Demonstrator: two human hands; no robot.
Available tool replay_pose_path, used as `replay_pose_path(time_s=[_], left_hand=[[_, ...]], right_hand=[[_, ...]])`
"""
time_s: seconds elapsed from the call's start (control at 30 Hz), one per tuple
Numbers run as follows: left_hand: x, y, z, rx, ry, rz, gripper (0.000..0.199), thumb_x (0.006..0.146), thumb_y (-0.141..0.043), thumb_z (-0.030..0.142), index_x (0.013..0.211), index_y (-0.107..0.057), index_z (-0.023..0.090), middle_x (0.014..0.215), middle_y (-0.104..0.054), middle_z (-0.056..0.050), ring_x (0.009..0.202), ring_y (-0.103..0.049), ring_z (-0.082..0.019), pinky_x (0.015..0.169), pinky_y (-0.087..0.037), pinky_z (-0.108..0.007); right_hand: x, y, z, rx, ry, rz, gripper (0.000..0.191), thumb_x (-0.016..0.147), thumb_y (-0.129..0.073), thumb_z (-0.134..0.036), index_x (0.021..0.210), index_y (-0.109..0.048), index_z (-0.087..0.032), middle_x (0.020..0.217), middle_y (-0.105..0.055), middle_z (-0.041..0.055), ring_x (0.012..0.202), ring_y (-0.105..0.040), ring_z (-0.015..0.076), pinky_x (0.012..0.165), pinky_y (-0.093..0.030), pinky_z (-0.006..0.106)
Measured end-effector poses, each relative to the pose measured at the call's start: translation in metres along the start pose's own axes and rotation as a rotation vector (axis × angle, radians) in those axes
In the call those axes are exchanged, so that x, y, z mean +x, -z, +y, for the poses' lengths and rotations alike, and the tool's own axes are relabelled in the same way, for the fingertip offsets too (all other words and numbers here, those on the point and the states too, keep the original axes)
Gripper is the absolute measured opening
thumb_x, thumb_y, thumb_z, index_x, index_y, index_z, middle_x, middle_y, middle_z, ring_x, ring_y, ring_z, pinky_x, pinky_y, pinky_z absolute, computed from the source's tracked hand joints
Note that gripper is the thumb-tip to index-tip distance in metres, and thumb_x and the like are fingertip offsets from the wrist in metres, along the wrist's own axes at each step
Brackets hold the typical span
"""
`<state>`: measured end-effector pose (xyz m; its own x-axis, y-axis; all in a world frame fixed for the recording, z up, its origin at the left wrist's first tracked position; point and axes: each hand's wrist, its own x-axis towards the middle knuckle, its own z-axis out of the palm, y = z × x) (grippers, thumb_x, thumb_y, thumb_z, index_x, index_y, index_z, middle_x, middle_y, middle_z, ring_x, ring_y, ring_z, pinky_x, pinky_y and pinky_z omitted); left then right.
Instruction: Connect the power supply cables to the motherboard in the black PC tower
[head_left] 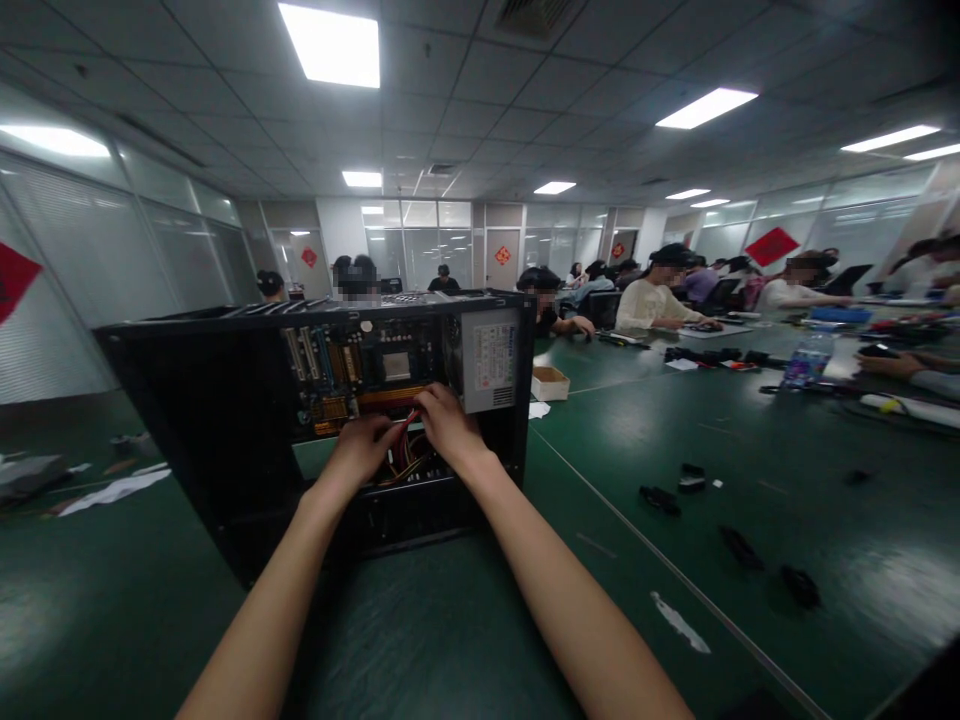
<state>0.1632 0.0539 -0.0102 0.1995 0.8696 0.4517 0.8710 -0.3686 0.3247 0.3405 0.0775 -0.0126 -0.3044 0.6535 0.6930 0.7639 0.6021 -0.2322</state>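
Note:
An open black computer case [202, 440] stands in front of me with its inside facing me. Both my hands reach into its lower middle. My left hand [361, 447] is closed, its fingertips pinching a red power cable [406, 421]. Close by on the right, my right hand [448, 428] pinches the same cable, thumb and finger together. More red, yellow and black wires [409, 458] hang in a loose bundle below the fingers. Above the hands is the motherboard [397, 365] with its slots. A silver power supply [489, 358] sits at the upper right of the case.
The case rests on a green table [600, 640]. To the right lie several small black parts [741, 548] and a white scrap [679, 622]. Behind the case is a small open box [550, 384]. A bottle [808, 358] stands farther right, near other people [651, 300] at the table.

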Motion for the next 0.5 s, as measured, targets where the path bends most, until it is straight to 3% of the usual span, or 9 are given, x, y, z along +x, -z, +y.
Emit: replay_pose_path(time_s=[0.1,0.27,0.4,0.5], left_hand=[[0.001,0.000,0.002,-0.003,-0.041,-0.018,0.048,0.093,-0.041,0.052,0.082,-0.075,0.019,0.081,-0.071,-0.007,0.077,-0.063,-0.020,0.067,-0.037,-0.027],[0.000,-0.002,0.005,-0.083,0.030,-0.109,0.057,0.091,-0.038,0.055,0.063,-0.069,0.016,0.059,-0.063,-0.003,0.058,-0.055,-0.016,0.056,-0.030,-0.027],[-0.002,0.002,0.010,-0.117,0.092,-0.162,0.054,0.088,-0.040,0.052,0.051,-0.057,0.016,0.050,-0.054,-0.001,0.052,-0.047,-0.014,0.052,-0.025,-0.027],[-0.005,0.005,0.013,-0.122,0.109,-0.202,0.049,0.085,-0.044,0.052,0.054,-0.060,0.016,0.051,-0.056,-0.001,0.054,-0.050,-0.015,0.052,-0.026,-0.026]], right_hand=[[-0.003,0.003,-0.002,-0.020,-0.028,0.004,0.023,0.089,-0.048,-0.007,0.103,-0.062,-0.018,0.110,-0.059,0.0082,0.106,-0.053,0.0198,0.092,-0.043,0.031],[-0.004,0.006,-0.005,-0.086,-0.100,-0.023,0.018,0.090,-0.049,-0.011,0.102,-0.061,-0.016,0.114,-0.059,0.0111,0.104,-0.055,0.0215,0.087,-0.045,0.031],[-0.001,0.010,-0.008,-0.077,-0.129,-0.199,0.020,0.091,-0.047,-0.009,0.104,-0.062,-0.013,0.107,-0.066,0.0125,0.102,-0.060,0.0211,0.086,-0.045,0.030],[0.001,0.015,-0.012,-0.088,-0.149,-0.328,0.019,0.092,-0.047,-0.011,0.103,-0.064,-0.012,0.103,-0.069,0.0149,0.096,-0.064,0.0212,0.080,-0.046,0.029]])
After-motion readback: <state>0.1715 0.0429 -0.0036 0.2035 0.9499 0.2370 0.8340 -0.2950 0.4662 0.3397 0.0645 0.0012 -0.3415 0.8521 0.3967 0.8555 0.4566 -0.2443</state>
